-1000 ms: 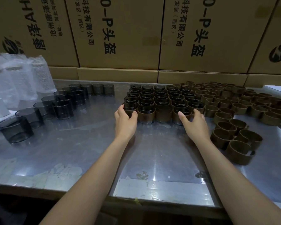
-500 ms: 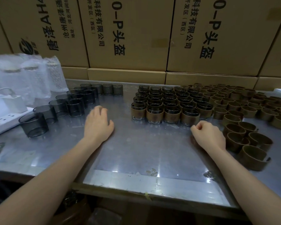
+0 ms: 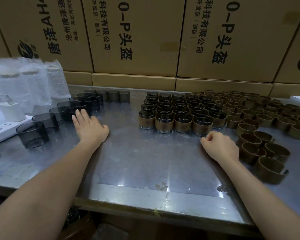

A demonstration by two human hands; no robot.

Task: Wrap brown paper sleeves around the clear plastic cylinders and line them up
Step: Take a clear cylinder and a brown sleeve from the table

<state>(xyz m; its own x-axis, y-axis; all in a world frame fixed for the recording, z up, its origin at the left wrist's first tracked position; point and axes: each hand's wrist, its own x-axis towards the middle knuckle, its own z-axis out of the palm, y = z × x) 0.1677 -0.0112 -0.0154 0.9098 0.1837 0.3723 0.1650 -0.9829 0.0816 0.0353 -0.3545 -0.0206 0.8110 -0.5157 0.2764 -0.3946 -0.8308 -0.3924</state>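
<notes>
Nearest, on the steel table [image 3: 145, 163], the right hand [image 3: 220, 146] rests as a loose fist holding nothing, beside a scatter of empty brown paper sleeves [image 3: 260, 149]. The left hand [image 3: 89, 126] reaches out flat, fingers straight and together, its fingertips [image 3: 79, 112] touching the nearest of the bare clear cylinders [image 3: 33, 134] that curve away on the left. Farther back, in the middle, the sleeved cylinders [image 3: 173, 113] stand packed in tidy rows, several deep. Behind and to the right lie many more unused sleeves. Judging by this, a good share is wrapped and lined up, while roughly a dozen or more bare cylinders are left to do.
</notes>
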